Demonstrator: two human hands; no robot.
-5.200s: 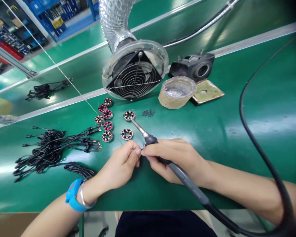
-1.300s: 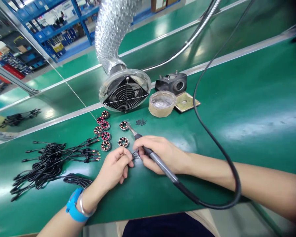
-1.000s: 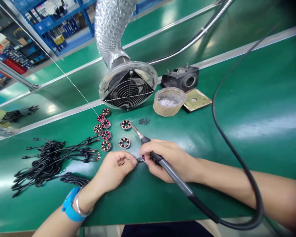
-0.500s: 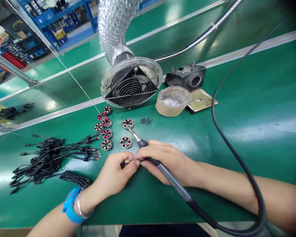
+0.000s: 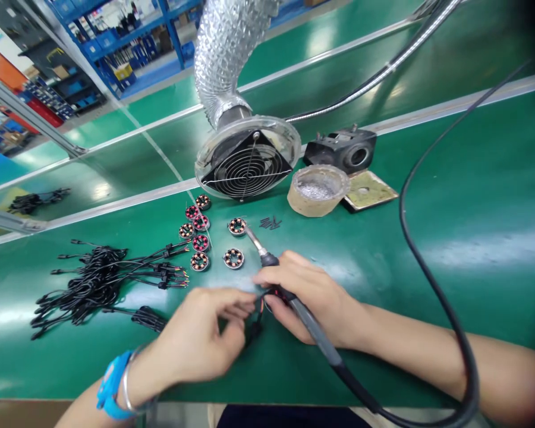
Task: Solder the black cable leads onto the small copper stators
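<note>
My right hand [image 5: 312, 297] is closed around a soldering iron [image 5: 314, 330], whose metal tip points up and left toward a small round coil [image 5: 237, 226]. Its thumb and fingertips also meet at a black cable end with red wire [image 5: 261, 304]. Beside it, my left hand [image 5: 209, 333] has its fingers curled and blurred, with thumb and fingertips apart, close to the dark cable. Another coil [image 5: 233, 258] lies just below the first. Short black tubes [image 5: 271, 223] lie to the right of the coils.
Several coils [image 5: 200, 261] stand in a group left of centre, beside a heap of black cables [image 5: 93, 279]. A fume fan [image 5: 248, 166] hangs behind. Right of it are a solder tub [image 5: 317, 190], a sponge tray [image 5: 370, 190] and a black holder [image 5: 341, 148]. The iron's cord [image 5: 421, 270] loops on the right.
My left hand has drawn away from my right fingertips, down and left, and its pinch has opened. Red wire now shows between the hands. The whole view has shifted slightly.
</note>
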